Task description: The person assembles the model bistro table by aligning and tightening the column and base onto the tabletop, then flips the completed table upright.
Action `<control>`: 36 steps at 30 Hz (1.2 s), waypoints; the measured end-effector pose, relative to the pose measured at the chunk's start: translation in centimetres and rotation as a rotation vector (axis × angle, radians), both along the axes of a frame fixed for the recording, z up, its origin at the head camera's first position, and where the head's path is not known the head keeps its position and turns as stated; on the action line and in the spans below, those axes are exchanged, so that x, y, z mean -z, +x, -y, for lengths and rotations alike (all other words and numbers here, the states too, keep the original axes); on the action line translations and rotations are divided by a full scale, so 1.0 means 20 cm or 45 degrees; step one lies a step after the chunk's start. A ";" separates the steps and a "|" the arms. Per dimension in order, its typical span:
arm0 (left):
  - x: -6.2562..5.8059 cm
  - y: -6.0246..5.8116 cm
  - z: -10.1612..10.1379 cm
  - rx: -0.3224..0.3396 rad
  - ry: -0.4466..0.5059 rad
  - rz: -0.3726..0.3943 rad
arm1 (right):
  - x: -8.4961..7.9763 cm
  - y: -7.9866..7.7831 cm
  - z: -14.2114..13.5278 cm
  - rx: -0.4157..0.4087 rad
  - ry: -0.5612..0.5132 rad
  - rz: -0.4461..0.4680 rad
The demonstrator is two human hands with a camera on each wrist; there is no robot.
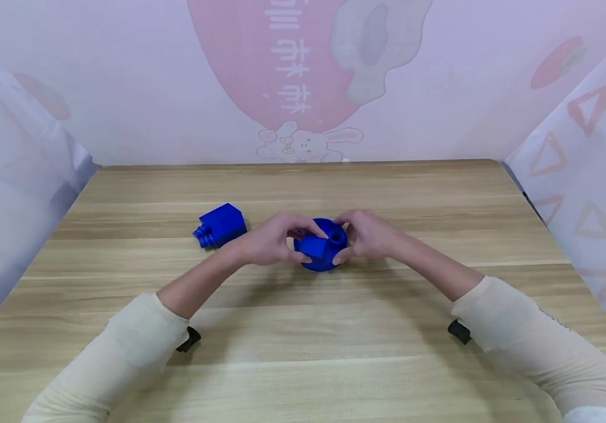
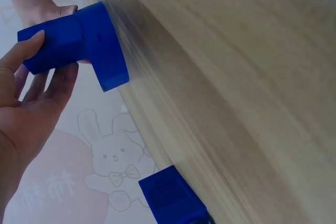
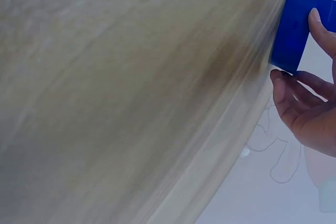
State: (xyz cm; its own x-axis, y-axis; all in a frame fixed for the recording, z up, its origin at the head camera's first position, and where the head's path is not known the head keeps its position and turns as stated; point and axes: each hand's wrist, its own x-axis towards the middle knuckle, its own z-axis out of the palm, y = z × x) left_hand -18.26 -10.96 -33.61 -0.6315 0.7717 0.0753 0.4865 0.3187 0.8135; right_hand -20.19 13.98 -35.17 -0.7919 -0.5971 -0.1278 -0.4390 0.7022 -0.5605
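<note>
Near the middle of the table, my left hand point(image 1: 268, 242) holds a blue angular block point(image 1: 313, 246) between thumb and fingers. The block stands on a round blue base point(image 1: 320, 265), which also carries a ring-shaped post point(image 1: 337, 236). My right hand point(image 1: 370, 235) grips the base's rim from the right. In the left wrist view the block point(image 2: 55, 44) stands up from the thick disc point(image 2: 107, 51), joined or touching; I cannot tell which. The right wrist view has the thumb against the base point(image 3: 291, 30). Left of the hands lies a blue box-shaped piece point(image 1: 223, 224) with a threaded end.
The wood-grain table point(image 1: 324, 364) extends around the hands. Printed cloth point(image 1: 303, 82) hangs behind it, with similar cloth on both sides. Small black devices point(image 1: 188, 339) show at the cuffs of the pale sleeves.
</note>
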 end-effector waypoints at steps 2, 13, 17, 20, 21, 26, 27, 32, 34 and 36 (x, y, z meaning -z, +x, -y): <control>0.00 -0.02 0.00 0.011 0.010 0.015 | 0.00 0.00 0.00 0.001 -0.024 0.003; -0.02 -0.07 0.01 0.080 0.008 0.099 | 0.02 -0.01 -0.01 -0.009 -0.127 0.007; -0.02 -0.08 0.01 0.093 0.010 0.101 | 0.04 -0.02 -0.01 -0.028 -0.167 0.000; -0.02 -0.09 0.01 0.104 0.015 0.105 | 0.05 -0.03 -0.01 -0.042 -0.188 -0.013; -0.02 -0.09 0.01 0.106 0.016 0.109 | 0.05 -0.03 -0.01 -0.044 -0.192 -0.017; -0.01 -0.09 0.01 0.115 0.016 0.113 | 0.05 -0.03 -0.01 -0.052 -0.200 -0.028; -0.01 -0.09 0.01 0.115 0.017 0.113 | 0.05 -0.03 -0.01 -0.052 -0.199 -0.029; -0.01 -0.09 0.01 0.120 0.013 0.109 | 0.04 -0.02 -0.01 -0.048 -0.169 -0.031; -0.02 -0.09 0.01 0.125 0.004 0.113 | 0.04 -0.02 -0.01 -0.047 -0.150 -0.029; -0.01 -0.09 0.01 0.128 -0.008 0.110 | 0.05 -0.03 -0.01 -0.049 -0.135 -0.020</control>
